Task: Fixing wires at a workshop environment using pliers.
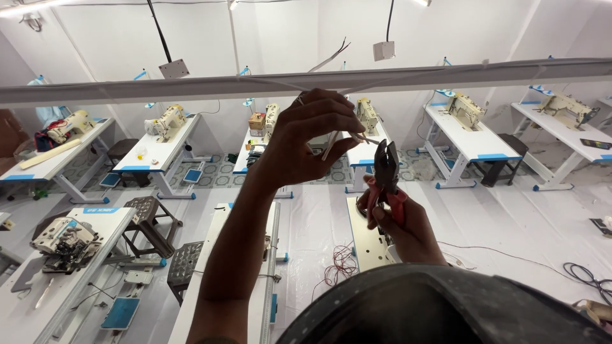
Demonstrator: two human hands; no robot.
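The left hand point(312, 137) is reaching up, its fingers pinching together on thin white wires point(354, 136) just below a long white conduit point(395, 75) that is running left to right overhead. The right hand point(408, 223) is sitting lower and to the right, clamping closed around the red handles of black pliers point(386, 171), whose nose is pointing up just beside the wire ends. Far below, white desks point(472, 137) are carrying sewing machines point(167, 122), and red wire point(341, 264) is lying on the floor.
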